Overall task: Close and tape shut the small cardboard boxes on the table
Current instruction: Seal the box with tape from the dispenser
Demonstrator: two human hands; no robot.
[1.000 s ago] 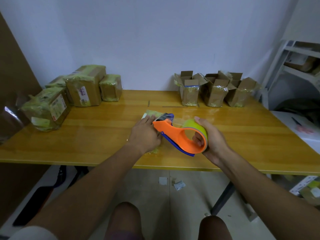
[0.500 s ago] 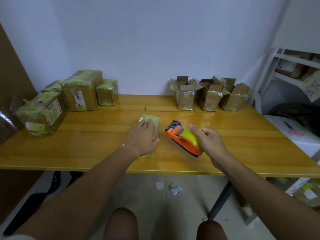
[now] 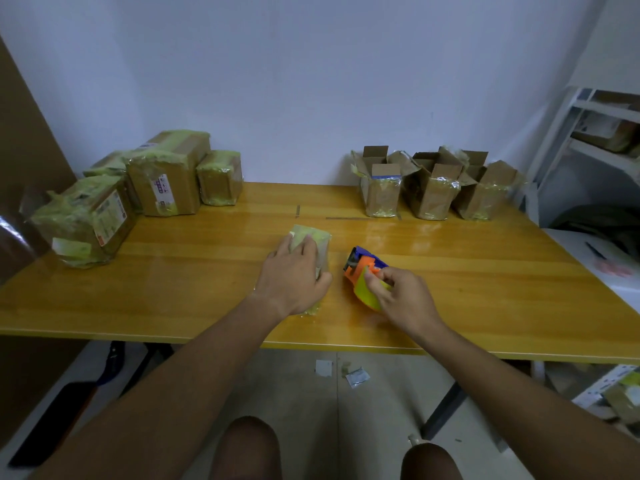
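Note:
A small cardboard box (image 3: 313,237) wrapped in yellowish tape lies near the middle of the wooden table (image 3: 173,289). My left hand (image 3: 292,275) lies on top of it, fingers spread over the box and curled down its sides. Just to its right, the orange and blue tape dispenser (image 3: 362,270) with a yellow-green roll rests on the table, and my right hand (image 3: 401,296) grips its rear end. Three open small boxes (image 3: 381,192) (image 3: 431,194) (image 3: 485,195) stand in a row at the back right, flaps up.
Several taped boxes (image 3: 166,178) are heaped at the back left corner. A white shelf (image 3: 595,133) with boxes stands at the right, a white surface (image 3: 602,261) below it. Paper scraps (image 3: 356,375) lie on the floor under the table's near edge.
My right hand has carried the tape dispenser away from the box, lowered it to the table on the right and moved to its rear end. My left hand stayed on the box.

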